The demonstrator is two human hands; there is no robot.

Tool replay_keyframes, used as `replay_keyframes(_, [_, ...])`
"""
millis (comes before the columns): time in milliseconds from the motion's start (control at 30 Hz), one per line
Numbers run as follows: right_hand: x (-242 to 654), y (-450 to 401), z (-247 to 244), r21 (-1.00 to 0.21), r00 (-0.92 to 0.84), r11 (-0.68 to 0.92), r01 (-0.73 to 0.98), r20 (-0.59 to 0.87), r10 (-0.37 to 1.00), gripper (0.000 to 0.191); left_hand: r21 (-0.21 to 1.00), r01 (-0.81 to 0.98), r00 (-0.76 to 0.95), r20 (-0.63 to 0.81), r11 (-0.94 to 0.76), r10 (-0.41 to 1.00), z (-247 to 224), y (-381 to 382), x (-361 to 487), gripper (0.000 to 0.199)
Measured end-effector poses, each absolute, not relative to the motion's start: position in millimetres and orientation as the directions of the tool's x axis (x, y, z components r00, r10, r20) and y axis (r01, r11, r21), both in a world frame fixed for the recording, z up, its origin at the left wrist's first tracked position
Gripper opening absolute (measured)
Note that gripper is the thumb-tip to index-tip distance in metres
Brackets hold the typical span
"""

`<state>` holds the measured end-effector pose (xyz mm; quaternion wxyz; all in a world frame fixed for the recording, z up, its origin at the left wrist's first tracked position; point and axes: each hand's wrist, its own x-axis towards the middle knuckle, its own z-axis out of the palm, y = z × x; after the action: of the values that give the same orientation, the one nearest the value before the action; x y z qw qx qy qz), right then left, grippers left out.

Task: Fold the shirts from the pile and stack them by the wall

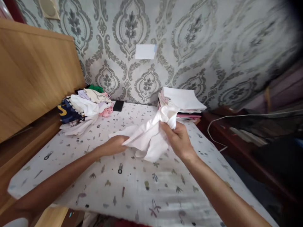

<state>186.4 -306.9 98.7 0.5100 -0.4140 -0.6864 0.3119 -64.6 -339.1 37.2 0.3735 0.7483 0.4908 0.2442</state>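
A white garment (pixel 151 135) is stretched between my two hands above the patterned cloth (pixel 113 189). My left hand (pixel 117 144) grips its lower left edge. Higher up, near the bunched part, my right hand (pixel 177 137) is closed on the same garment. What kind of garment it is cannot be made out from its folds. Just beyond my right hand is a stack of folded clothes (pixel 189 115) with a white sheet-like piece (pixel 181 98) on top. To the far left lies a loose heap of clothes (pixel 87 105) in several colours.
Near the wall a black phone-like object (pixel 118 106) lies beside the heap. A wooden cabinet (pixel 38 75) borders the left side. On the right, a white cable (pixel 236 116) runs over a dark red ledge (pixel 227 138). A white card (pixel 145 51) is on the wall.
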Motion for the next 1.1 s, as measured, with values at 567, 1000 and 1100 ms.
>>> replay_keyframes(567, [210.2, -226.2, 34.8, -0.913, 0.012, 0.036, 0.406, 0.045, 0.999, 0.049, 0.599, 0.797, -0.086, 0.229, -0.071, 0.97, 90.4, -265.0, -156.6, 0.018])
replay_keyframes(1000, [219.7, -401.9, 4.2, -0.31, -0.578, 0.584, 0.75, 0.122, 0.807, 0.036, 0.416, 0.827, 0.476, -0.159, -0.379, 0.865, 32.2, -409.8, -113.7, 0.032])
replay_keyframes(1100, [222.3, -402.0, 2.6, -0.424, -0.512, 0.503, 0.753, 0.101, 0.853, 0.036, 0.274, 0.867, 0.463, -0.132, -0.416, 0.877, 29.2, -417.5, -113.8, 0.023])
